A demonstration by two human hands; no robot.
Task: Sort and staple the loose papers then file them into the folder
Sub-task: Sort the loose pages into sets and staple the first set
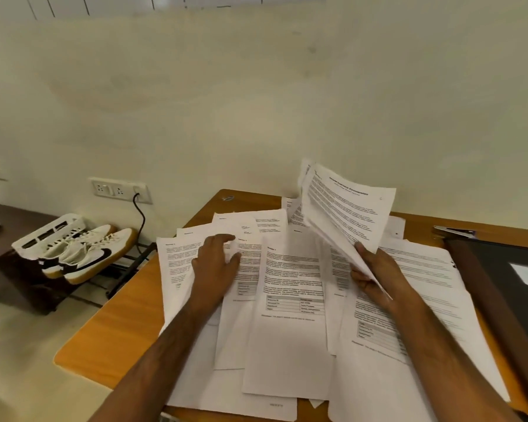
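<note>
Several loose printed sheets (290,300) lie spread and overlapping over the wooden desk (110,339). My right hand (375,272) grips a small raised stack of pages (345,208) by its lower edge, tilted up above the desk. My left hand (217,263) rests on the spread sheets at the left, fingers bent over a page's edge. A dark folder (506,275) with a white label lies at the desk's right side. A metal stapler (453,231) sits just behind the folder.
A cream wall stands right behind the desk. To the left, a low rack holds a pair of white sneakers (86,254) and a white basket (48,233). A wall socket (119,190) has a black cable plugged in.
</note>
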